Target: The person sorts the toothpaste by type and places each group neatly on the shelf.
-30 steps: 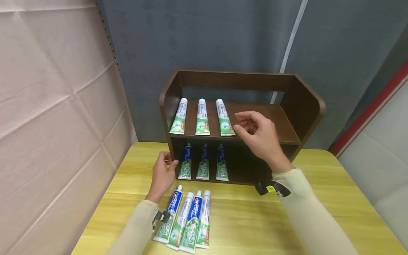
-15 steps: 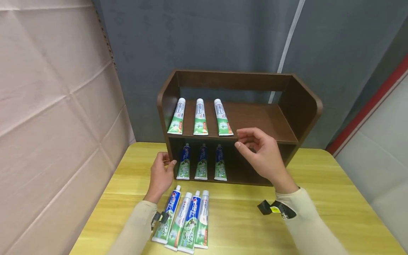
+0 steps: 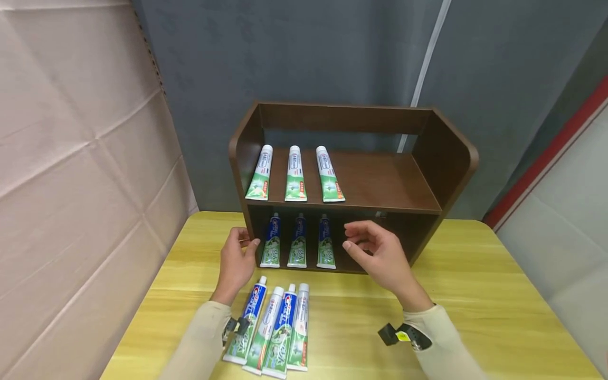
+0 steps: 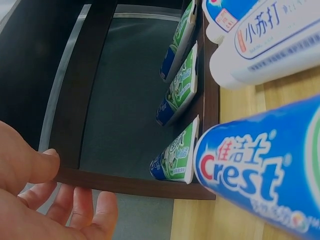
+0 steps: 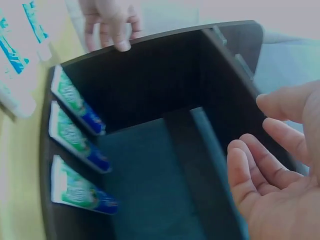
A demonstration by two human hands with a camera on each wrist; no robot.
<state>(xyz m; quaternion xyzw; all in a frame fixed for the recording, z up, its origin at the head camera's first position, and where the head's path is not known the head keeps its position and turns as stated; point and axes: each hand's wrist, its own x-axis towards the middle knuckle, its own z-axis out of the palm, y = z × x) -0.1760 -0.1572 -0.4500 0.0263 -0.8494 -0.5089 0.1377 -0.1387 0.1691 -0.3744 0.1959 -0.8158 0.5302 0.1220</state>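
Observation:
My left hand (image 3: 239,263) grips the left side panel of a dark brown two-tier shelf (image 3: 380,182). In the left wrist view its thumb lies over the panel's edge, with the fingers (image 4: 82,205) along the outer face. My right hand (image 3: 382,258) is held in front of the lower tier with loosely bent fingers and nothing in it. To its left, three blue-and-green toothpaste tubes (image 3: 325,245) lie in a row on the lower tier. Three white-and-green toothpaste tubes (image 3: 295,177) lie above them on the upper tier.
Several toothpaste tubes of both kinds, among them a blue Crest tube (image 3: 285,327), lie side by side on the yellow wood table (image 3: 361,338) near the left forearm. Grey cloth (image 3: 332,53) hangs behind the shelf, and pale cloth (image 3: 76,174) covers the left side.
My right hand has come down from beside the upper tier's right-hand tube to the front of the lower tier. The left hand stays at the side panel; the tubes keep their places.

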